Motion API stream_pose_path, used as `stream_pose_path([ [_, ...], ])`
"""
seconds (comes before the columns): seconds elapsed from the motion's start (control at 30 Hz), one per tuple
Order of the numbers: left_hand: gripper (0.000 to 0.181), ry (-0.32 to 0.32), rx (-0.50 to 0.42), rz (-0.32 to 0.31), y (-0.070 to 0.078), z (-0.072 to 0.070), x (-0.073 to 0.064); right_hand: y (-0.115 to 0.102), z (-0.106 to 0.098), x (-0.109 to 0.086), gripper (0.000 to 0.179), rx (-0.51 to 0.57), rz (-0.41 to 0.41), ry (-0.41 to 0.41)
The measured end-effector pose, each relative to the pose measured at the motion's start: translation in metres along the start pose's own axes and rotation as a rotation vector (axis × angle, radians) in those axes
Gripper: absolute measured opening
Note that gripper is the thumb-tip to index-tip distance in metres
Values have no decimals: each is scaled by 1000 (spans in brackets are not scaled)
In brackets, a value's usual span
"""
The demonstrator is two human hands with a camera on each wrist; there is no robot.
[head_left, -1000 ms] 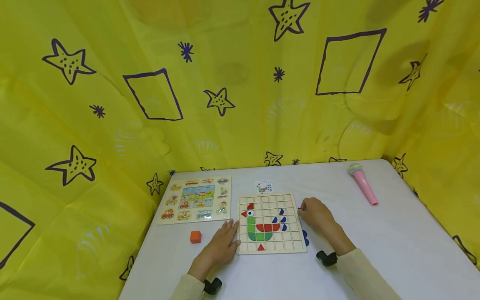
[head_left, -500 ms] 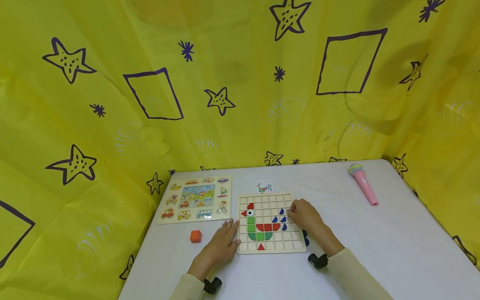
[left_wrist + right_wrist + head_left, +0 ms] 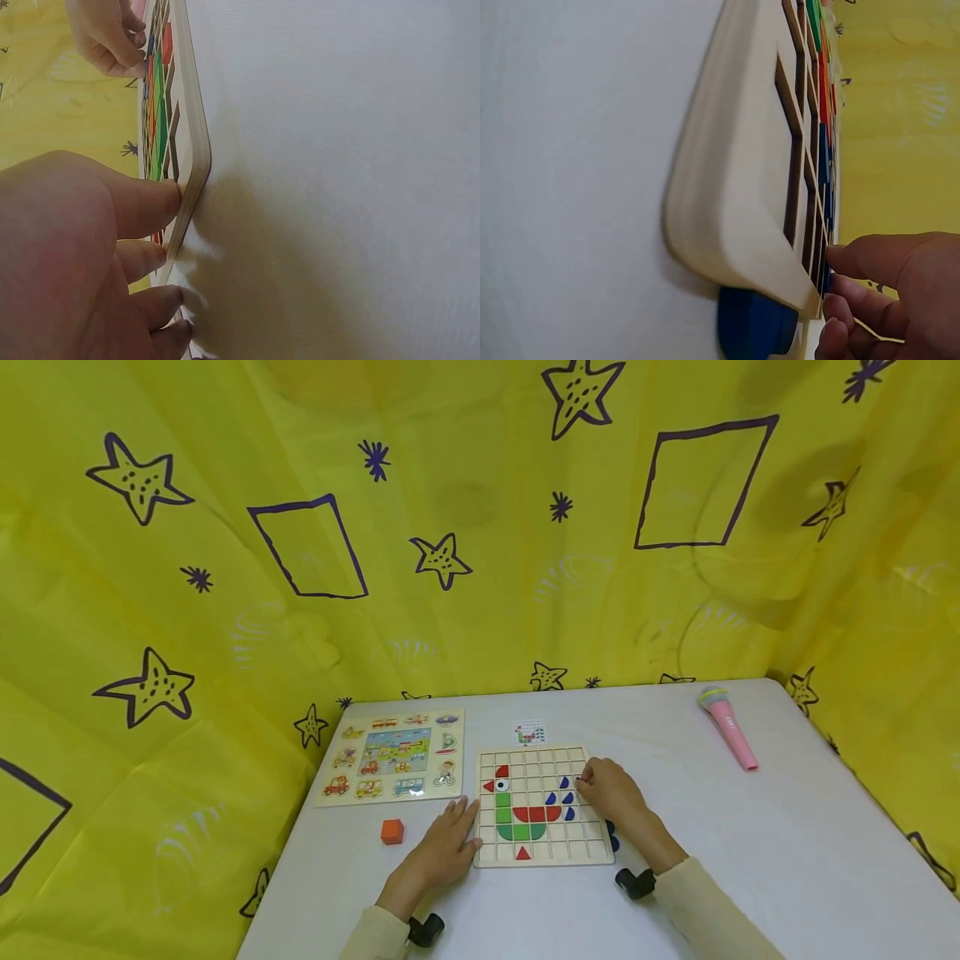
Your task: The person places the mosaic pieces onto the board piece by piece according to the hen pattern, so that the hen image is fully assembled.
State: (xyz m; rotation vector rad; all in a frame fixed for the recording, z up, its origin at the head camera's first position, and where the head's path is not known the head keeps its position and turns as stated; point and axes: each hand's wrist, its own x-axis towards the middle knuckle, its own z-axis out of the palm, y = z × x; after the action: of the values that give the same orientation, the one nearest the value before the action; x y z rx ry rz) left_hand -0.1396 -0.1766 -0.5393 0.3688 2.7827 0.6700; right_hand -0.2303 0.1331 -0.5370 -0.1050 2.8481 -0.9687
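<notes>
A wooden grid board [image 3: 592, 852] bears flat red, green and blue pieces laid out like a bird. My left hand [image 3: 446, 846] rests at its left edge with fingers spread; in the left wrist view the thumb and fingertips touch the wooden rim [image 3: 196, 150]. At the board's right side my right hand [image 3: 613, 789] pinches a small blue piece, mostly hidden by the fingers, over the right-hand squares. Several blue half-round pieces [image 3: 567, 798] lie in the squares just left of it. A red triangle [image 3: 522, 853] sits in the bottom row.
Blue pieces [image 3: 746, 319] lie beside the board's right edge. A small pattern card [image 3: 530, 732] is behind the board. Left stand a vehicle picture puzzle [image 3: 396, 756] and an orange cube [image 3: 392, 832]. A pink toy microphone [image 3: 731, 731] lies at the back right.
My right hand has moved left from beside the board to over its right-hand squares, carrying the blue piece, then stayed there. The left hand has kept its place.
</notes>
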Motion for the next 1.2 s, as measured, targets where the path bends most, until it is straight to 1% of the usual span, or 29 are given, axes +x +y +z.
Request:
stream_pose_path([
  [0.17, 67, 3, 7, 2, 0, 1, 1, 2, -2, -2, 15, 18, -1, 2],
  [0.37, 67, 3, 5, 1, 0, 1, 1, 5, -3, -2, 15, 40, -23, -2],
  [0.7, 67, 5, 3, -4, 1, 0, 0, 9, -7, -3, 13, 57, -20, -29],
  [0.83, 67, 5, -1, -4, 1, 0, 0, 11, -15, -4, 14, 50, -14, -33],
  [1.07, 67, 6, 4, -5, -3, 2, 2, 18, -37, -8, 17, 51, -5, -23],
  [1.2, 67, 5, 10, -6, -5, 4, 3, 27, -45, -9, 20, 26, 16, -46],
])
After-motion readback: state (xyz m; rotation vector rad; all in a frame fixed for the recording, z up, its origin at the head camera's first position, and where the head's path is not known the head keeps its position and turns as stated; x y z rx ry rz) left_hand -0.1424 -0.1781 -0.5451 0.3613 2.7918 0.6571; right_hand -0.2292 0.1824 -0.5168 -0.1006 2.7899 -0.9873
